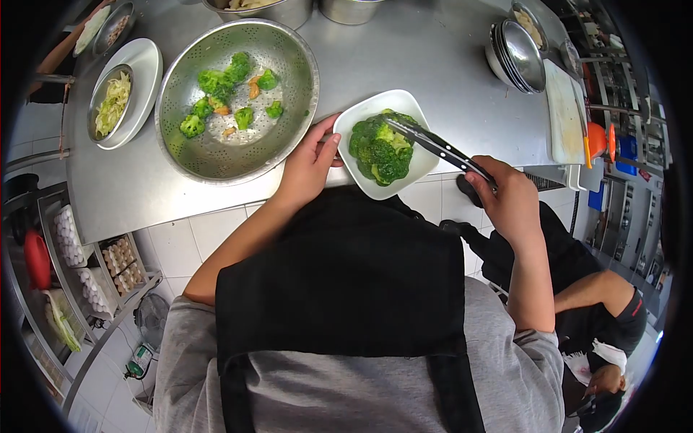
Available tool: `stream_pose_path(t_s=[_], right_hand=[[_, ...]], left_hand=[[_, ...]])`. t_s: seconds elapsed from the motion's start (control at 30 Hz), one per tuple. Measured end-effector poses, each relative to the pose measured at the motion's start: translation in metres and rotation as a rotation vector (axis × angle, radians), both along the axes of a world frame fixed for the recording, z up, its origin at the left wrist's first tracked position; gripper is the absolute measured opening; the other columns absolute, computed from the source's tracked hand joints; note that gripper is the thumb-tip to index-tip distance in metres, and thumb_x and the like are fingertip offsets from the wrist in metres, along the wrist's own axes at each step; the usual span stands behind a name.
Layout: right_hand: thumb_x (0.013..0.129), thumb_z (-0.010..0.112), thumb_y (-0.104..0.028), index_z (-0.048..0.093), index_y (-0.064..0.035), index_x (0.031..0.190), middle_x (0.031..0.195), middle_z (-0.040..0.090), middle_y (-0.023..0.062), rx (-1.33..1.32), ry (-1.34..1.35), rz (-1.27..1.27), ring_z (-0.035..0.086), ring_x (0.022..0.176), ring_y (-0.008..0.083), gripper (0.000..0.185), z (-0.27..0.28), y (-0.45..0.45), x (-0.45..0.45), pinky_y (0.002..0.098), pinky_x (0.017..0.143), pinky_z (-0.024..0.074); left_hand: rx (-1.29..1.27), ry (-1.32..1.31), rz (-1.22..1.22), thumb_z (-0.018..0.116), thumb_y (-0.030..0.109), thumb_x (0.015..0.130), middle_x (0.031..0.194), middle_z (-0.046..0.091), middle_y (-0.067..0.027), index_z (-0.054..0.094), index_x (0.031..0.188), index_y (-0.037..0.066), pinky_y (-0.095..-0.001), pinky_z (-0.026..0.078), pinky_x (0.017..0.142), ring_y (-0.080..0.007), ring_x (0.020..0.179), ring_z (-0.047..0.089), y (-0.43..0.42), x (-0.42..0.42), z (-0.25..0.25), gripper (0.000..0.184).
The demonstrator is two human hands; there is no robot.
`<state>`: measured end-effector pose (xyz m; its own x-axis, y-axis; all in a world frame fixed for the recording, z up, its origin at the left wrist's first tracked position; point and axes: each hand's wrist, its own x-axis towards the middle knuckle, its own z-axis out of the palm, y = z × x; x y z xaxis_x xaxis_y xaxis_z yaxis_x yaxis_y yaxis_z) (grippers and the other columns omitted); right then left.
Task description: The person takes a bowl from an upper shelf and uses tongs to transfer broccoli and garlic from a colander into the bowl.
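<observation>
My left hand (314, 160) grips the left rim of a white square bowl (377, 189), thumb on the edge. Broccoli florets (382, 150) are heaped inside it. In my right hand (505, 196) is a pair of black-handled tongs (444, 150), fingers wrapped round the handles. The metal tips rest at the top of the heap; whether they pinch a floret I cannot tell. Left of the bowl, a large perforated metal colander (180, 155) on the steel table holds several broccoli florets (216, 85) and a few small orange-brown pieces (254, 89).
On the steel table (426, 50) stand a white oval plate (148, 61) with a bowl of shredded vegetable (113, 105), stacked metal bowls (521, 56) and a cutting board (563, 115). Egg trays (72, 234) fill a rack at lower left. Another person (599, 310) is close on my right.
</observation>
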<state>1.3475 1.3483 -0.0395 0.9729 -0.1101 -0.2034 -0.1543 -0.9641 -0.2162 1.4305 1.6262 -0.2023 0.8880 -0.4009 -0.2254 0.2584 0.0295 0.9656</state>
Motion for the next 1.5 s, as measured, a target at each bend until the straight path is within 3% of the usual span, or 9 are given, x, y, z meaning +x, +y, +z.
stream_pose_path(t_s=[0.27,0.57,0.67,0.83,1.07,1.17,1.3,1.43,1.5], right_hand=[[0.093,0.069,-0.03,0.07,-0.0102,0.109,0.092,0.072,0.0101,-0.102,-0.126,0.051,0.07,0.075,0.032,0.025,-0.001,0.016,-0.011,0.0407,0.064,0.0531],[0.096,0.064,-0.034,0.067,-0.0096,0.116,0.1,0.073,0.0134,-0.048,0.023,0.0,0.07,0.084,0.0343,0.032,-0.009,0.014,-0.003,0.043,0.07,0.055],[0.097,0.063,-0.036,0.067,-0.0097,0.117,0.101,0.073,0.0138,-0.048,0.029,0.013,0.07,0.085,0.0348,0.033,-0.01,0.01,-0.004,0.0434,0.071,0.0551],[0.096,0.064,-0.036,0.067,-0.0095,0.117,0.101,0.073,0.0142,-0.04,0.01,0.001,0.07,0.085,0.0352,0.034,-0.013,0.011,-0.008,0.0431,0.071,0.0548],[0.095,0.067,-0.031,0.07,-0.0074,0.114,0.097,0.073,0.0149,0.077,-0.081,-0.061,0.07,0.084,0.0358,0.031,0.001,0.008,-0.014,0.0406,0.072,0.054],[0.094,0.069,-0.029,0.07,-0.0066,0.114,0.097,0.073,0.016,0.143,-0.14,-0.094,0.07,0.084,0.0355,0.03,0.001,0.012,-0.006,0.0393,0.073,0.0542],[0.094,0.069,-0.025,0.07,-0.0076,0.115,0.098,0.073,0.0141,0.141,-0.235,0.1,0.071,0.083,0.0324,0.028,0.023,0.057,0.036,0.0378,0.071,0.0543],[0.091,0.069,-0.028,0.071,-0.0105,0.107,0.087,0.07,0.0069,-0.114,-0.286,0.362,0.07,0.071,0.0274,0.024,0.015,0.106,0.081,0.0366,0.063,0.0541],[0.09,0.07,-0.029,0.071,-0.011,0.104,0.083,0.068,0.0053,-0.241,-0.292,0.423,0.07,0.067,0.0259,0.023,0.011,0.128,0.1,0.0364,0.061,0.0542]], left_hand=[[0.015,-0.01,-0.002,0.05,0.016,0.106,0.117,0.063,-0.0117,0.044,0.146,0.003,-0.0285,0.06,0.08,-0.014,0.097,0.066,0.002,0.001,0.0,0.042],[0.011,-0.014,-0.033,0.048,0.017,0.107,0.115,0.064,-0.0093,0.046,0.145,0.004,-0.0279,0.06,0.081,-0.0137,0.1,0.065,0.003,0.001,-0.003,0.04],[-0.012,0.007,-0.04,0.051,0.018,0.106,0.124,0.06,-0.0117,0.044,0.147,0.005,-0.0299,0.06,0.081,-0.0141,0.097,0.066,0.002,0.001,-0.002,0.043],[0.1,-0.241,0.017,0.05,0.015,0.105,0.136,0.051,-0.0153,0.039,0.151,0.011,-0.0314,0.06,0.08,-0.017,0.095,0.065,0.001,-0.002,-0.004,0.047],[0.022,-0.108,0.024,0.049,0.014,0.105,0.137,0.05,-0.0159,0.039,0.15,0.01,-0.0321,0.059,0.078,-0.018,0.096,0.064,-0.001,-0.001,0.002,0.046],[0.019,-0.147,-0.001,0.049,0.014,0.105,0.134,0.051,-0.0145,0.04,0.149,0.009,-0.0313,0.059,0.078,-0.0169,0.093,0.064,0.0,0.001,-0.003,0.046],[0.078,-0.174,-0.005,0.054,0.02,0.104,0.101,0.064,-0.0093,0.04,0.151,0.013,-0.0311,0.053,0.073,-0.0136,0.076,0.062,0.0,0.0,-0.005,0.05],[0.099,-0.293,0.055,0.055,0.018,0.102,0.1,0.063,-0.0111,0.044,0.149,0.01,-0.0326,0.052,0.076,-0.0166,0.076,0.06,-0.006,0.001,-0.024,0.049],[0.033,-0.172,0.013,0.056,0.016,0.101,0.1,0.063,-0.0123,0.046,0.148,0.009,-0.0333,0.051,0.076,-0.0179,0.076,0.058,-0.004,0.001,-0.017,0.048]])
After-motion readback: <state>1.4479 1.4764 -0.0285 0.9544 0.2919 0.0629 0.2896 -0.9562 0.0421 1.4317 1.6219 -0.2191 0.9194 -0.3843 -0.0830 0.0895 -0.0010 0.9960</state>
